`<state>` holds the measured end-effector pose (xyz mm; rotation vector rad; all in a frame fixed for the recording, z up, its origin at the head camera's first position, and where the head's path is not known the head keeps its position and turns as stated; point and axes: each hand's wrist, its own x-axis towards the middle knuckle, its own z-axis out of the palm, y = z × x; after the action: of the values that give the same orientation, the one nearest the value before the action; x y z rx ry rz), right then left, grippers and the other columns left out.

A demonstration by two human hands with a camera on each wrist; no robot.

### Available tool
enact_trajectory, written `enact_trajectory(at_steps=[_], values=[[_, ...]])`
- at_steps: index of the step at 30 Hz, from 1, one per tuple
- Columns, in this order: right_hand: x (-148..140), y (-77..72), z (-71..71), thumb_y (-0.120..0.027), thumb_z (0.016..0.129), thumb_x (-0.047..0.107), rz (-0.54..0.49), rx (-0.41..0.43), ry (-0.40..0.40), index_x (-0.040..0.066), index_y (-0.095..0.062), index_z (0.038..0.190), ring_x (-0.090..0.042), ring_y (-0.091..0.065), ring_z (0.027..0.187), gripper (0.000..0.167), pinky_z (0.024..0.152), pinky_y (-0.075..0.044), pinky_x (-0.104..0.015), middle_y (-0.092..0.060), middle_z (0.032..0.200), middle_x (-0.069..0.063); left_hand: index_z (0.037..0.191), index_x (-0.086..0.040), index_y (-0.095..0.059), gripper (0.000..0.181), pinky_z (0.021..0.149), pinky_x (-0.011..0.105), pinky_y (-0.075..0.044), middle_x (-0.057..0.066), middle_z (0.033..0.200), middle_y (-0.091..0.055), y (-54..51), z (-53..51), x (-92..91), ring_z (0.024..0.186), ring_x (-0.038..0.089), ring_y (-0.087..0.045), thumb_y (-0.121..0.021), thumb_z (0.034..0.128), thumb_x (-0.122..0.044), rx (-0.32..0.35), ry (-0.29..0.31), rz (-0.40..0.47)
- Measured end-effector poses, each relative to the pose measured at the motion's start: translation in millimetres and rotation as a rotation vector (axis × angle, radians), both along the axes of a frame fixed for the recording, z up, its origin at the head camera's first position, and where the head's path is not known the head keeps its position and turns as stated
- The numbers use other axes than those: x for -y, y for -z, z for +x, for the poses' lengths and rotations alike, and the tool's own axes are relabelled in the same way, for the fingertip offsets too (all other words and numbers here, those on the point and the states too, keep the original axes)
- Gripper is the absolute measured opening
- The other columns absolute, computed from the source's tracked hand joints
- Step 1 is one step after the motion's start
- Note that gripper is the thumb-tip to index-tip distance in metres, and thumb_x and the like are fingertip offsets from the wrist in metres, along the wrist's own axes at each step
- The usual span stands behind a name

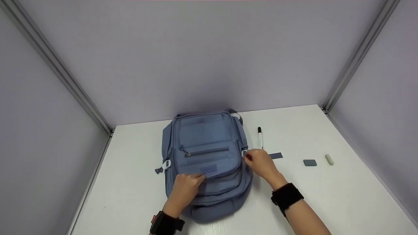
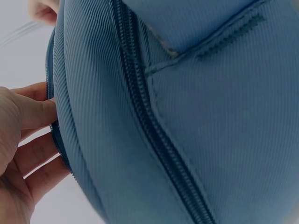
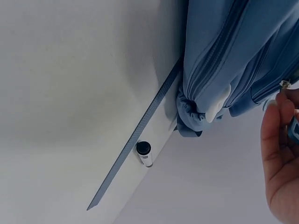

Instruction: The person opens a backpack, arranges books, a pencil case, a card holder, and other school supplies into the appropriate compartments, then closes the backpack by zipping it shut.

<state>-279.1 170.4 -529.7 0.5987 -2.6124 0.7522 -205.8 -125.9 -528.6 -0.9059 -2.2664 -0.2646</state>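
A blue backpack [image 1: 205,132] lies on the white table with its zippered front upward. My left hand [image 1: 186,187] pinches the lower edge of its front pocket. In the left wrist view, the thumb and fingers grip that zippered edge [image 2: 57,135] from both sides. At the backpack's right side, my right hand [image 1: 261,163] pinches a zipper pull, with the metal slider [image 3: 285,84] just beyond the fingertips in the right wrist view. The front compartment stands partly unzipped along its lower edge. A white buckle [image 1: 166,164] sits on the left side strap.
Right of the backpack lie a white marker with a black cap [image 1: 260,137] and a strap end [image 1: 276,155]. Farther right are a dark green block [image 1: 310,162] and a pale short block [image 1: 329,159]. Grey walls [image 1: 209,58] enclose the table at the back and sides.
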Motion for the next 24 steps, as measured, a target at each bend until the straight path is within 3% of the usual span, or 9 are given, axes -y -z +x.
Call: enact_trajectory(at_steps=[7,16,24], values=[[4,-6.5,-23.3,-0.071,0.086,0.007,0.042,0.053,0.017,0.006,-0.071,0.076,-0.014,-0.056,0.059,0.01,0.056,-0.048,-0.035,-0.063,0.069,-0.001,0.08,-0.012,-0.075,0.032,0.042,0.032,-0.043,-0.005,0.075,-0.069,1.4,1.0,2.9,0.05,0.014,-0.06,-0.067,0.0634,0.014,0.009,0.011,0.027],[11,-10.9,-47.6,-0.068,0.089,0.008,0.084,0.086,0.08,0.009,-0.062,0.064,-0.016,-0.052,0.054,0.026,0.053,-0.046,-0.037,-0.057,0.062,-0.001,0.077,-0.013,-0.075,0.033,0.036,0.028,-0.034,-0.007,0.069,-0.067,1.0,2.9,3.0,0.041,0.011,-0.049,-0.067,0.061,0.015,-0.016,0.017,0.031],[12,-8.7,-57.5,-0.068,0.089,0.005,0.109,0.071,0.069,0.004,-0.065,0.069,-0.021,-0.056,0.059,0.02,0.056,-0.047,-0.04,-0.059,0.067,-0.006,0.071,-0.013,-0.069,0.033,0.037,0.025,-0.025,-0.007,0.058,-0.055,0.8,2.7,0.5,0.04,0.008,-0.037,-0.061,0.0598,0.017,0.014,0.005,0.032]])
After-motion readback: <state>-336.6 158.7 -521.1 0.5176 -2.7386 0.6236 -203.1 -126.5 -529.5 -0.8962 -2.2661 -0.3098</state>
